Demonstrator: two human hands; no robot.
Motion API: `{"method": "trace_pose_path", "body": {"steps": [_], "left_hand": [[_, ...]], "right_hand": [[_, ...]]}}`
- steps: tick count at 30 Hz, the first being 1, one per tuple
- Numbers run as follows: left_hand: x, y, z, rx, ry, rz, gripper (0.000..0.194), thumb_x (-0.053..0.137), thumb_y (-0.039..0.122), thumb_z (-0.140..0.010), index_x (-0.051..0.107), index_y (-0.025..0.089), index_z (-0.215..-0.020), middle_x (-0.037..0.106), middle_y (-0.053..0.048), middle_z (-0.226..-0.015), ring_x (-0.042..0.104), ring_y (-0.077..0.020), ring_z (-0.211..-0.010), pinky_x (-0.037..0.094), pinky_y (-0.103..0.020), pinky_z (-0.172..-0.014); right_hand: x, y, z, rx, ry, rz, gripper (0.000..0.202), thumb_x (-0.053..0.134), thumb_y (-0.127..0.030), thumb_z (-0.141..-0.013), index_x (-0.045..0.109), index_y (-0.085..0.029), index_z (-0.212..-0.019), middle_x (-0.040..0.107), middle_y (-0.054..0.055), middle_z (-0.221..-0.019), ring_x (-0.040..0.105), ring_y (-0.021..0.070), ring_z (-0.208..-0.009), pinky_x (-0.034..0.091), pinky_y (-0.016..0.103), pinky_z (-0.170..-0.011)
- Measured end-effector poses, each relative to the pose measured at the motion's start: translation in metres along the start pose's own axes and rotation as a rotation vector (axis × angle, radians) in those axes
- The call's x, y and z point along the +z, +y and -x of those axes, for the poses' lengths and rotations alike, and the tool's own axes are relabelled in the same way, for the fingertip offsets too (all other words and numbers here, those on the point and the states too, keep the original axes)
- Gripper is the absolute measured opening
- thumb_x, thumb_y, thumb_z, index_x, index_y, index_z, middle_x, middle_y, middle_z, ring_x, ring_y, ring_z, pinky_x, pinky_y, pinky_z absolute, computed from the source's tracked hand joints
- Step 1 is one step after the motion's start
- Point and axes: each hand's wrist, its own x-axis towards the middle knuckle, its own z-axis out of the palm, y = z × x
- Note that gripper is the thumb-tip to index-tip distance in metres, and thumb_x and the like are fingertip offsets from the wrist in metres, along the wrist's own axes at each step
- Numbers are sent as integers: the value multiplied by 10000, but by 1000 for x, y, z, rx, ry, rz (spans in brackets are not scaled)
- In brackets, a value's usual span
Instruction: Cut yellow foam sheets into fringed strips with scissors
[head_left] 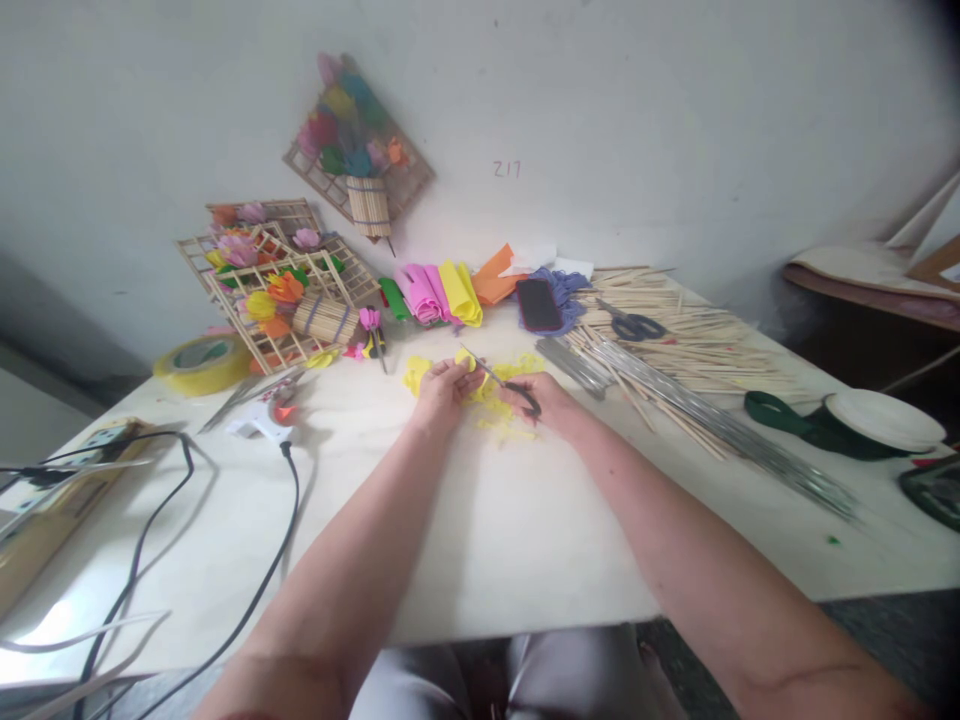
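Note:
My left hand (444, 388) pinches a small piece of yellow paper (466, 358) near the middle of the table. In my right hand (546, 398) is a pair of scissors (517, 388), its blades pointing up and left toward that paper. Whether the blades touch the paper I cannot tell. Yellow paper scraps (510, 425) lie scattered under and between the hands. Just left of my left hand rests a small heap of cut yellow pieces (415, 374), partly hidden by the fingers.
Behind the hands lie rolled pink paper (421, 293), yellow paper (459, 293) and a phone (538, 304). Wooden sticks (697, 345), wires (720, 435) and other scissors (636, 326) spread rightward. At left are a glue gun (262, 425), a tape roll (202, 365) and flower-decorated stick frames (247, 262).

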Motion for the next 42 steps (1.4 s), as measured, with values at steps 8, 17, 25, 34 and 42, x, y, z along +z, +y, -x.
{"method": "trace_pose_path", "body": {"steps": [8,17,25,34,42], "left_hand": [[-1,-1,1,-11,-67,-34,168,692,182,-624,539,117,-647,653,-60,-678,629,-127,-614,509,-242,-639],[0,-2,2,-14,-100,-63,191,710,209,-612,545,119,-646,644,-50,-625,627,-133,-598,509,-257,-645],[0,-1,2,-27,-91,-66,201,714,213,-604,546,115,-657,652,-58,-645,625,-127,-592,505,-242,-626],[-2,-2,0,-16,-80,-51,222,722,227,-591,544,116,-661,644,-53,-644,626,-136,-606,503,-258,-640],[-4,-4,-2,-7,-66,-37,222,724,229,-591,545,113,-650,629,-44,-619,619,-128,-609,484,-238,-636]], "right_hand": [[-2,0,2,-27,-18,25,272,661,-374,-634,507,-157,-581,418,-66,-396,334,41,-308,253,182,-300],[-4,5,-1,-8,-7,29,256,665,-374,-625,543,-151,-652,434,-72,-399,342,41,-304,247,173,-295],[-2,-1,1,-48,5,61,260,661,-370,-635,534,-144,-608,399,-77,-379,311,33,-298,221,177,-298],[-2,1,-2,-24,12,37,244,674,-346,-618,537,-145,-606,391,-78,-378,300,30,-291,198,183,-296],[-3,1,-1,-27,7,34,243,666,-349,-626,538,-143,-614,393,-74,-379,301,33,-294,199,186,-297]]}}
